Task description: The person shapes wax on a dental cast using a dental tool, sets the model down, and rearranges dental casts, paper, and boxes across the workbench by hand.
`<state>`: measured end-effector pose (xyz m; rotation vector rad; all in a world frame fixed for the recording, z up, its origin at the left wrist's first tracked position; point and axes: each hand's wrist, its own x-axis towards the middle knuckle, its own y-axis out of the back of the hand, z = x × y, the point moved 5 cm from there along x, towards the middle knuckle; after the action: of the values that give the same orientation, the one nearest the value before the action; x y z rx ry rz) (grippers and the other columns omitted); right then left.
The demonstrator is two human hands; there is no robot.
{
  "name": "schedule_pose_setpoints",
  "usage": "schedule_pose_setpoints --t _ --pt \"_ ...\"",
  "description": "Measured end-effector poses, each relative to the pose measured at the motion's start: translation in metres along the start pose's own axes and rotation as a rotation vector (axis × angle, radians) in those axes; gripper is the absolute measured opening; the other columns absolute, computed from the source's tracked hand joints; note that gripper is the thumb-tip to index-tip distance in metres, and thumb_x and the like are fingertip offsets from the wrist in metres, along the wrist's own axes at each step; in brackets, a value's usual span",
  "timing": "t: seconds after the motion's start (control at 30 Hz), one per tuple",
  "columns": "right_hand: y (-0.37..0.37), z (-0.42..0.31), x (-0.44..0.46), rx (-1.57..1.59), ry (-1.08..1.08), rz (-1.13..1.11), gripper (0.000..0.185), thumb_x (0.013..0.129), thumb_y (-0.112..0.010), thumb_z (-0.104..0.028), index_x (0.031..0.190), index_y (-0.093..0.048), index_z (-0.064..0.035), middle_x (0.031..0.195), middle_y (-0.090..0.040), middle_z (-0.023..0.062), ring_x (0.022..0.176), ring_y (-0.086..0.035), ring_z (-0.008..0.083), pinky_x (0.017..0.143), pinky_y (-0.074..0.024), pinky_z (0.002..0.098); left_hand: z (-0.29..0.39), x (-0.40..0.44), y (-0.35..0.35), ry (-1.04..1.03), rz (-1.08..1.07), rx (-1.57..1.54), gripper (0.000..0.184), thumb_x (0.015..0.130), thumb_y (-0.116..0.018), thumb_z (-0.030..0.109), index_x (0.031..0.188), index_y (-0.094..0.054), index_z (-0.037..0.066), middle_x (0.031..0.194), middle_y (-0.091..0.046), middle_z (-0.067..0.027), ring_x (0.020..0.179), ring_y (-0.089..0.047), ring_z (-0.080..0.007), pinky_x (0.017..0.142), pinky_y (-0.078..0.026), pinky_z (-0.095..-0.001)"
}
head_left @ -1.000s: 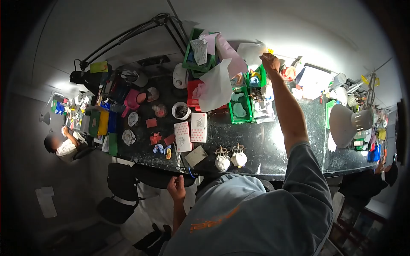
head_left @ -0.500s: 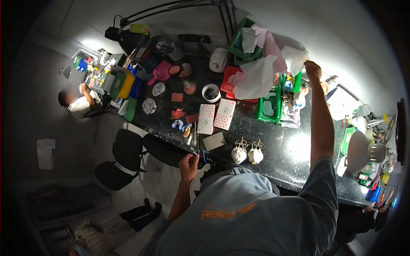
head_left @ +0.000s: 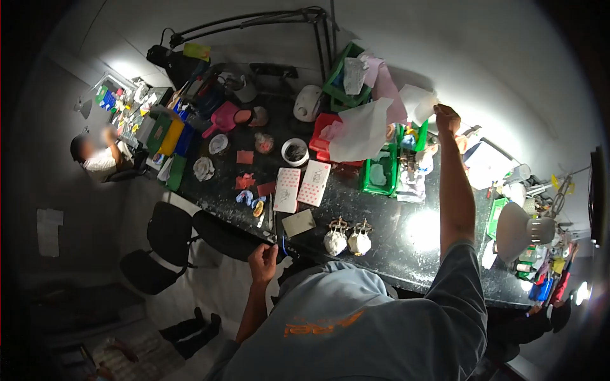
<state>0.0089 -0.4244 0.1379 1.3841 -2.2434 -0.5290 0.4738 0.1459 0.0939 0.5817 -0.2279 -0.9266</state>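
My right hand [head_left: 447, 117] reaches over the back of the bench, its fingers pinched on the edge of a translucent white sheet [head_left: 416, 101]. Just below the sheet are small green bins [head_left: 380, 173] and a larger white sheet [head_left: 361, 132] lying over a red tray [head_left: 321, 135]. Near the front edge, my left hand [head_left: 262, 261] hangs low with curled fingers; whatever they may hold is hidden. Between the hands stand two white plaster models in metal frames [head_left: 335, 240] [head_left: 359, 241]. A flat grey-beige square [head_left: 298, 223] lies to their left.
Two white-and-red boxes [head_left: 287, 190] [head_left: 314, 183] lie mid-bench below a white cup [head_left: 295, 152]. A lamp head [head_left: 516, 232] juts in at right. Black chairs [head_left: 170, 225] stand at left. Another person [head_left: 105, 162] sits far left; someone's dark-clad legs [head_left: 190, 333] show at lower left.
The view has turned and shifted, bringing another person's legs into sight at lower left. My right hand has moved slightly rightward relative to the bins. My left hand remains near the bench's front edge.
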Motion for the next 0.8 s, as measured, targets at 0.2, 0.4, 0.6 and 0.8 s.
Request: schedule_pose_setpoints --t 0.2,0.4,0.6,0.8 --pt "-0.016 0.021 0.016 -0.007 -0.063 -0.029 0.018 0.081 -0.075 -0.023 0.098 -0.081 -0.0214 0.099 -0.078 0.0033 0.097 -0.073 0.0216 0.093 -0.0542 0.0351 0.008 0.003 0.002 -0.041 0.002 0.008 0.031 0.094 -0.071 0.021 0.075 -0.058 0.001 0.059 -0.048 0.0002 0.057 -0.042 -0.0067 0.051 -0.034 -0.0282" --pt "-0.035 0.025 0.042 0.214 -0.032 -0.044 0.019 0.081 -0.077 -0.024 0.099 -0.082 -0.02 0.098 -0.078 0.0038 0.093 -0.073 0.0193 0.088 -0.056 0.0332 0.006 0.01 -0.001 -0.035 -0.025 -0.007 0.03 0.093 -0.072 0.019 0.076 -0.058 0.0 0.06 -0.049 0.0017 0.058 -0.042 -0.0055 0.052 -0.034 -0.0272" --pt "-0.032 -0.01 0.051 0.594 -0.078 -0.151 0.023 0.083 -0.073 -0.004 0.106 -0.077 -0.0018 0.085 -0.074 0.0063 0.07 -0.065 0.0114 0.064 -0.0524 0.0246 0.016 0.013 0.004 -0.019 -0.025 0.02 0.031 0.093 -0.072 0.02 0.074 -0.057 0.001 0.061 -0.049 0.0012 0.058 -0.043 -0.0059 0.053 -0.035 -0.0275" --pt "-0.021 -0.031 0.044 0.777 -0.25 -0.26 0.022 0.086 -0.068 0.002 0.107 -0.073 0.0034 0.083 -0.068 0.0056 0.064 -0.057 0.0094 0.058 -0.0475 0.0224 0.021 0.01 0.001 -0.038 -0.033 0.018 0.03 0.094 -0.071 0.019 0.075 -0.056 0.001 0.061 -0.049 0.0018 0.058 -0.042 -0.0056 0.054 -0.035 -0.0273"
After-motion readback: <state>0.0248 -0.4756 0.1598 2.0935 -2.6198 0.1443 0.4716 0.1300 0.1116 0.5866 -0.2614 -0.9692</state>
